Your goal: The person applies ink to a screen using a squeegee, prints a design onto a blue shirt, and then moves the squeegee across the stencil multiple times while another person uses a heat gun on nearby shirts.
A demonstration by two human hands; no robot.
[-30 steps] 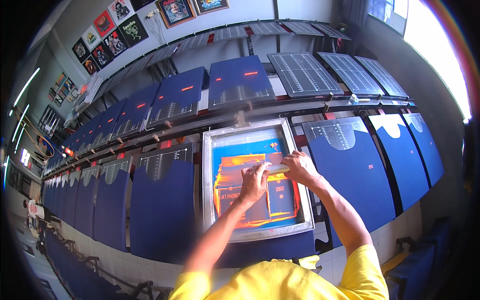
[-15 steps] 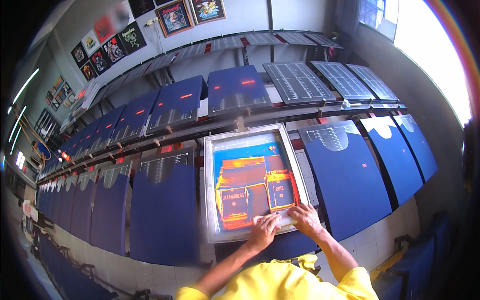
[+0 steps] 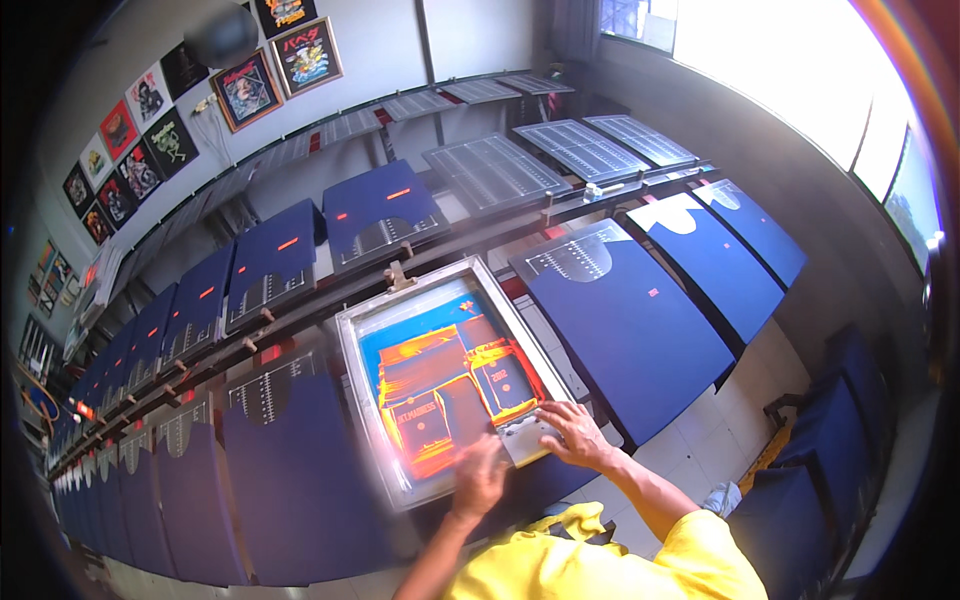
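Note:
A silver-framed printing screen (image 3: pixel 518 325) lies tilted across the middle, with blue mesh and bright orange ink (image 3: pixel 415 348) streaked around its dark stencil panels. At its near right corner rests a grey, flat bar with a yellowish lower edge, seemingly a squeegee (image 3: pixel 522 441). My right hand (image 3: pixel 575 435) lies on the right end of this bar, fingers outstretched and apart. My left hand (image 3: pixel 479 478) hovers by the screen's near edge, off the bar; motion blur hides its finger shape. Dark blue fabric (image 3: pixel 572 474) shows beneath the screen's near edge.
Boards carrying dark blue fabric panels (image 3: pixel 640 335) flank the screen on both sides. Behind runs a dark rail (image 3: pixel 300 300), then more blue panels (image 3: pixel 380 205) and bare grey boards (image 3: pixel 490 172). Framed pictures (image 3: pixel 245 90) hang on the far wall.
My left hand has come off the squeegee and moved left, while my right hand stays on its end with fingers more spread. The whole view has turned, shifting the screen left.

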